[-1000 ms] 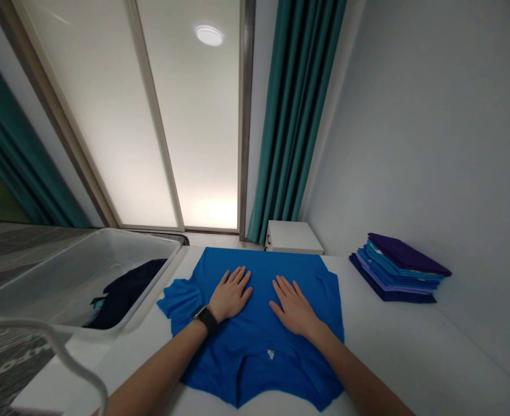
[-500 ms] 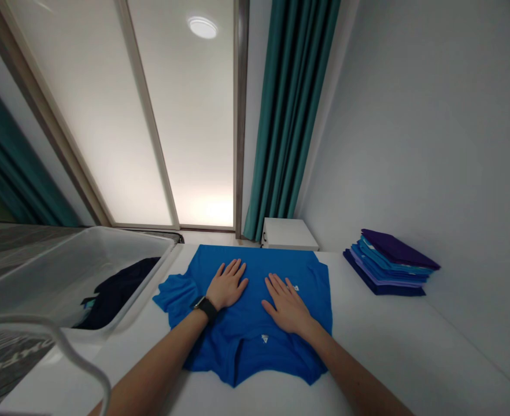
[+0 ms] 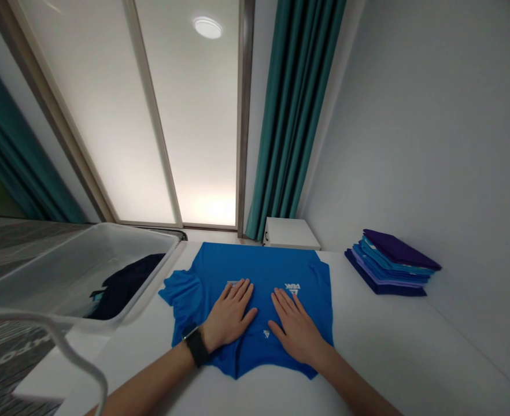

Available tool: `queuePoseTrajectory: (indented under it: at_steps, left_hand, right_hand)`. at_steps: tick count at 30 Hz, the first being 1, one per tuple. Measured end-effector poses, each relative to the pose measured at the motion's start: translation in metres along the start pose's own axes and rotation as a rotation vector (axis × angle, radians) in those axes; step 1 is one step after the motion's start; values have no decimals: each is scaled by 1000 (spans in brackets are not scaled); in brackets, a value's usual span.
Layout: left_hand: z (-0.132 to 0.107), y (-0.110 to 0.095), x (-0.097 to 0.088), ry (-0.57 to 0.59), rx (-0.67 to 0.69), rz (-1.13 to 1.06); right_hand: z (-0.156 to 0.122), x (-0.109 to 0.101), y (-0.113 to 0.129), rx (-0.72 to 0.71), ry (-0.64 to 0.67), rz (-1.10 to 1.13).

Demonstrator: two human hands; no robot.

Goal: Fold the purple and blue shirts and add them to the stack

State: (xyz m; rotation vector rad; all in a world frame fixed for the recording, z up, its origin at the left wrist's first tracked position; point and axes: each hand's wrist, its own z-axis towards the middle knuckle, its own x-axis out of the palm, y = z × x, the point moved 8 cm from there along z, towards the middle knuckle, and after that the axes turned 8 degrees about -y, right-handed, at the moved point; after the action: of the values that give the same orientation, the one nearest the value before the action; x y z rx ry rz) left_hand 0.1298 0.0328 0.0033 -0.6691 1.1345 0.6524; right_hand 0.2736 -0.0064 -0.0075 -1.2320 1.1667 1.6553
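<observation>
Shirt [image 3: 259, 263] is now being pressed nearer its collar [image 3: 264, 358] by left hand [image 3: 228, 318] and right hand [image 3: 297, 329], fingers [image 3: 243, 292] flat, slightly apart, more print [image 3: 293, 287] bared.

A pile of folded clothes [image 3: 391, 267] is sitting near the far right corner of the desk [image 3: 389, 335]. A see-through bin [image 3: 70, 271] (dark clothes [image 3: 127, 286] are lying inside) is standing by the left edge.

The white table [image 3: 389, 352] carries a spread-out blue shirt [image 3: 259, 263]; a folded clothes stack [image 3: 394, 266] lies rightward.
</observation>
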Motion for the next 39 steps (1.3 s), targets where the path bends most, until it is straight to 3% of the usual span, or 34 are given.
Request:
queuePoseTrajectory:
  at_steps: [7, 13, 24, 34, 39]
  left_hand:
    - [-35, -12, -14, 23, 189, -79]
    - [-43, -7, -20, 72, 265, -100]
    - [-45, -9, -25, 110, 244, -173]
    - [-42, -22, -57, 54, 233, -407]
    - [-41, -19, -54, 56, 241, -423]
  right_hand:
    - [-31, 0, 4, -2, 5, 21]
    - [-36, -5, 7, -11, -30, 19]
    - [-66, -16, -2, -40, -231, 65]
    - [-87, -31, -11, -13, -346, 128]
    - [-99, -32, -21, 38, -400, 78]
